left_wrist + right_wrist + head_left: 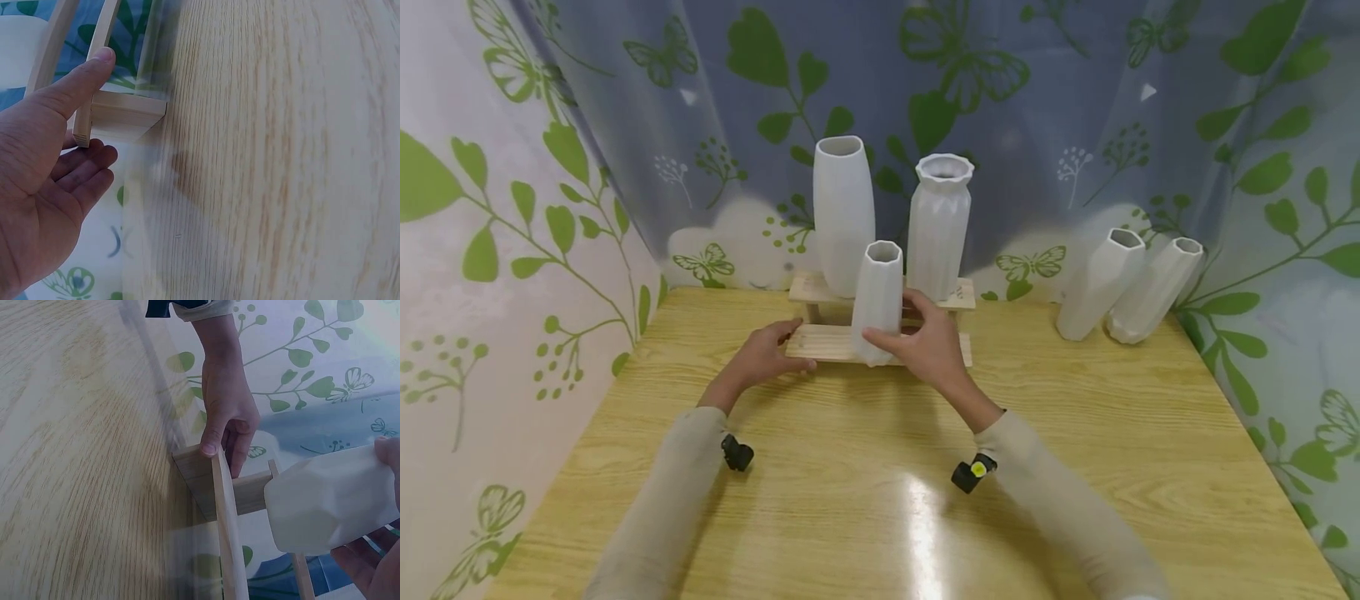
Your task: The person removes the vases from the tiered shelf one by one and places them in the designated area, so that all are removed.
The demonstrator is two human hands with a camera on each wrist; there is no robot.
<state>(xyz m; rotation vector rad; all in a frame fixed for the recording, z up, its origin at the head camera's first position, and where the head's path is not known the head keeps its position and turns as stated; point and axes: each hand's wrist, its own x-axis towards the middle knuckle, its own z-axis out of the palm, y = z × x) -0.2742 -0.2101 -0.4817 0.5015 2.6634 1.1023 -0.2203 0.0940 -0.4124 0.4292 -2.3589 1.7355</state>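
My right hand [931, 346] grips a small white faceted vase [877, 292], thumb on its near side and fingers behind. In the right wrist view the base of this vase [328, 500] hangs just above the lower board. My left hand [760, 357] holds the left end of the lower board of a two-tier wooden stand [820, 342], with the thumb [103, 56] along its front and the fingers beyond the end. On the upper tier stand a tall smooth white vase [844, 217] at left and a white vase with a scalloped rim [938, 233] at right.
Two more white faceted vases, one [1101, 283] beside the other [1153, 292], lean at the table's back right. A curtain [1045, 125] with leaves and butterflies hangs right behind the stand and along both sides. The wooden table [850, 500] extends toward me.
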